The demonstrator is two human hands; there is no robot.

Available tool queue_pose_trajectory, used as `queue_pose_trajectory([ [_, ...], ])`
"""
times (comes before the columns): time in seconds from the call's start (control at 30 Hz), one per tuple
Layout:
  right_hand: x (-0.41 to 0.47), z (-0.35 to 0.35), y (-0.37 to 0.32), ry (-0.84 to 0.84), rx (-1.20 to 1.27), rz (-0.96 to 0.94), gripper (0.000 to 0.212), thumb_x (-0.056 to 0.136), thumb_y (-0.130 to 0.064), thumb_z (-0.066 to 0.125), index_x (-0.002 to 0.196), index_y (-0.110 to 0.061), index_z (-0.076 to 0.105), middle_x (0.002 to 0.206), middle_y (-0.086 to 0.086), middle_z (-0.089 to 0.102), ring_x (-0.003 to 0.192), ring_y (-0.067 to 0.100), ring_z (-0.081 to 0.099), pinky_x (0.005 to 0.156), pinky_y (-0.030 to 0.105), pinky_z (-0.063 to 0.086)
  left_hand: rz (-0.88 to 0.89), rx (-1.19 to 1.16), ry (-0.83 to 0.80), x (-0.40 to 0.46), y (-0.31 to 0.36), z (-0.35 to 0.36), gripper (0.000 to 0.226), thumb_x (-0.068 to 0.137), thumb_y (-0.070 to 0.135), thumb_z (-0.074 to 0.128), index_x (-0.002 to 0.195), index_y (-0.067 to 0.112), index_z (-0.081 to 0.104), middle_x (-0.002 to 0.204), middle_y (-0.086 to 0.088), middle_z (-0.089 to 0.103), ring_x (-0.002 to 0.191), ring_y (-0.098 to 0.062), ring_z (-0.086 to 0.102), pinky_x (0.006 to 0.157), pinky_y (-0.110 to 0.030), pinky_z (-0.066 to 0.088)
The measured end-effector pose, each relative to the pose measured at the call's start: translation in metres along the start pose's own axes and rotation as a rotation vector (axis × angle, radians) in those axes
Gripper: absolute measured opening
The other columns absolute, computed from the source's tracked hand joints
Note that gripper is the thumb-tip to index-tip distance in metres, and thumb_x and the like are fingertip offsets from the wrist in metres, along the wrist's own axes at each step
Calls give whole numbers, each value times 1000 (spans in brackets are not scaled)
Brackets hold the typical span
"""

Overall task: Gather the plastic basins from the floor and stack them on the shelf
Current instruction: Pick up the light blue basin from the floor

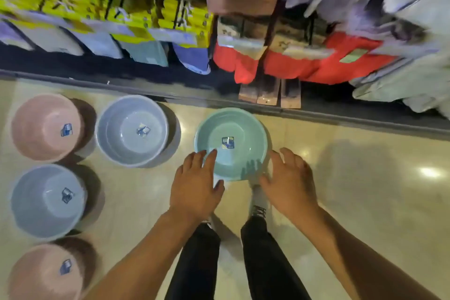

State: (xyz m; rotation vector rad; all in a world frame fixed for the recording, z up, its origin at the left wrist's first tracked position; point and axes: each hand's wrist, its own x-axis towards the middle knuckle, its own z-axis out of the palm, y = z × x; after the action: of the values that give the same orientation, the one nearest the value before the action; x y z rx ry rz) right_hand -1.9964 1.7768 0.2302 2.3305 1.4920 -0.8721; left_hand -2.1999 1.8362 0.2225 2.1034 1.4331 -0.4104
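Observation:
A mint-green basin (232, 129) sits on the tiled floor right in front of me, a label inside it. My left hand (196, 186) hovers with spread fingers over its near left rim. My right hand (289, 182) is open beside its near right rim. Neither hand grips it. To the left lie a grey-blue basin (132, 130), a pink basin (46, 126), a second blue basin (47, 200) and a second pink basin (43, 273) at the bottom left. The shelf (146, 87) runs along the floor behind them.
The shelf holds hanging packs, stacked pastel tubs (102, 44) and red items (316, 66). Its dark base edge runs across the view. My legs and shoes (259, 209) stand just behind the green basin. Bare glossy floor (365, 190) lies to the right.

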Motion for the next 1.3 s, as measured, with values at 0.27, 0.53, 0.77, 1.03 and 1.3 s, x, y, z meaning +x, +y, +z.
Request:
queue_pose_trajectory([
  [0.27,123,159,27,-55,9,9,76,97,-44,57,161,-24,22,165,11,21,145,33,30,116,46,31,-7,-31,-11,120,-80,158,67,98,36,57,157,17,32,159,-13,35,144,-35,31,113,-48,33],
  [0.53,235,258,48,101,147,103,89,90,-28,65,163,-22,15,166,19,13,147,41,22,112,54,37,-81,-61,109,216,-133,252,77,98,29,58,162,16,17,165,-23,12,149,-44,15,116,-54,25],
  [0.77,283,314,69,257,199,82,94,90,-6,67,164,-21,11,149,16,36,111,40,56,73,53,58,-167,-173,243,267,-161,291,71,99,13,49,160,6,13,153,-20,34,123,-46,47,88,-56,44],
  [1.03,293,332,83,415,449,73,77,97,-6,58,161,-32,24,124,17,57,89,17,47,72,34,44,-151,-402,309,270,-182,307,67,103,16,48,162,25,17,137,-16,58,113,-39,59,88,-35,41],
  [1.3,242,259,44,441,484,-51,74,96,-1,58,160,-22,29,145,13,53,124,29,55,91,30,43,-206,-529,448,199,-195,241,68,96,8,54,159,22,29,149,-10,53,126,-29,51,99,-22,34],
])
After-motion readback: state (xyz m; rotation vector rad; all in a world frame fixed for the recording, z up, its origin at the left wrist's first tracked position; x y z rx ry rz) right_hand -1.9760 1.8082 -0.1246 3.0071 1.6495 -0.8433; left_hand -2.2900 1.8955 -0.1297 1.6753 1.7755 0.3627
